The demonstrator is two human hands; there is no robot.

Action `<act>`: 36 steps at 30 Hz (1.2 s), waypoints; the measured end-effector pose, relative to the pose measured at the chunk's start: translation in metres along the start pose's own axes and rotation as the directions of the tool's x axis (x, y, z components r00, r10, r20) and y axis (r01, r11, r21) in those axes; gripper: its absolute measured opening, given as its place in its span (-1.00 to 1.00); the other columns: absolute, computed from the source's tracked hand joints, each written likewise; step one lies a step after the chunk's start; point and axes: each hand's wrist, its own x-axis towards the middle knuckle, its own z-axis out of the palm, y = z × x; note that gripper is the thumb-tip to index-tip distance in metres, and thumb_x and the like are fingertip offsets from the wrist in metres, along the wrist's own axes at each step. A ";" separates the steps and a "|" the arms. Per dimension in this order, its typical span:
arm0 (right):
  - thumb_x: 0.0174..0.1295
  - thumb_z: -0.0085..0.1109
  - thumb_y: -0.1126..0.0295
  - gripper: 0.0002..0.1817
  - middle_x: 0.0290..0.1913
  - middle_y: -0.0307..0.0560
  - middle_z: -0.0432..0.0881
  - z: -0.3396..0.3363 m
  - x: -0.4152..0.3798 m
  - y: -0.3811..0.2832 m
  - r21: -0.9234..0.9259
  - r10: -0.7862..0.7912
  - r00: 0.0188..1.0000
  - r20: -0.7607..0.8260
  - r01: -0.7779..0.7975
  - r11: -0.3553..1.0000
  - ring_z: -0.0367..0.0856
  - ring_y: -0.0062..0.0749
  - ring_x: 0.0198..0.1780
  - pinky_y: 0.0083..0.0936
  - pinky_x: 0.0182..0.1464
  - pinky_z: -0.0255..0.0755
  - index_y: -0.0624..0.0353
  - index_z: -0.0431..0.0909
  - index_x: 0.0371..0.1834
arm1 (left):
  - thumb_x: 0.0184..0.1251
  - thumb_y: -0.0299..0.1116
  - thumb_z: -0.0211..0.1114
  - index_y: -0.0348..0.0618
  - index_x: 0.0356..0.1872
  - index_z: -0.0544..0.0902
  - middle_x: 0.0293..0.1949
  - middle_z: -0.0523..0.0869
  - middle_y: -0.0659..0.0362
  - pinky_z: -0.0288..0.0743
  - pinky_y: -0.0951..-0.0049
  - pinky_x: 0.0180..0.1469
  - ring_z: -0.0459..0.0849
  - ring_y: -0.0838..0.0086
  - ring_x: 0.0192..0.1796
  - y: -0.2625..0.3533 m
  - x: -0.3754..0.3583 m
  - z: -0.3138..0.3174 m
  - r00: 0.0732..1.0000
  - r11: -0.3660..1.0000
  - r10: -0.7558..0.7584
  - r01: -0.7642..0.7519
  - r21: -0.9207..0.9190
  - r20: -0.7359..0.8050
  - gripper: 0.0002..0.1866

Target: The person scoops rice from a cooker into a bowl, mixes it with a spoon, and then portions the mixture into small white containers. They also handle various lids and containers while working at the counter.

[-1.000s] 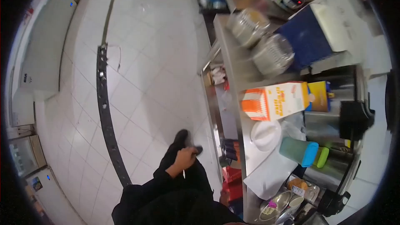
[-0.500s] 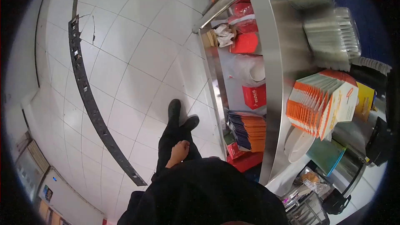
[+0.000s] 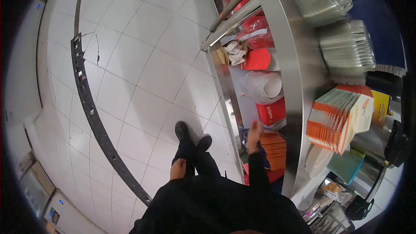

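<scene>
Over the lower shelf, my right hand (image 3: 254, 137) reaches forward with its fingers out, slightly blurred and holding nothing visible. It overlaps the left edge of a stack of orange and dark blue folded cartons (image 3: 274, 149). Just beyond the hand lies a red box with white lettering (image 3: 271, 111). A stack of white cups in a clear plastic bag (image 3: 261, 87) lies beyond that box. My left hand (image 3: 177, 169) hangs in front of my legs with its fingers curled in and nothing seen in them.
A steel counter (image 3: 291, 82) runs along the right, above the shelf. Clear plastic containers (image 3: 346, 49), orange-and-white folded boxes (image 3: 340, 119) and a pale oval dish (image 3: 317, 160) stand on it. A dark perforated strip (image 3: 96, 119) lies across the tiled floor at left.
My right hand and sleeve have come into view, reaching over the lower shelf by the cartons. My left hand sits slightly lower and further left, and the counter items have shifted in view.
</scene>
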 end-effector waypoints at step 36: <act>-0.06 -0.02 0.49 -0.85 -0.38 -0.01 0.54 -0.013 0.033 0.054 -0.202 0.141 0.948 -0.286 -0.204 0.958 0.48 -0.19 -0.29 -0.37 -0.19 0.31 0.16 0.51 -0.39 | 0.03 -0.43 0.11 -0.21 -0.30 0.48 -0.40 0.56 0.07 0.39 0.46 -0.28 0.56 0.38 -0.34 0.016 0.076 0.029 0.994 0.984 -0.021 0.041 -0.173 0.112 -0.83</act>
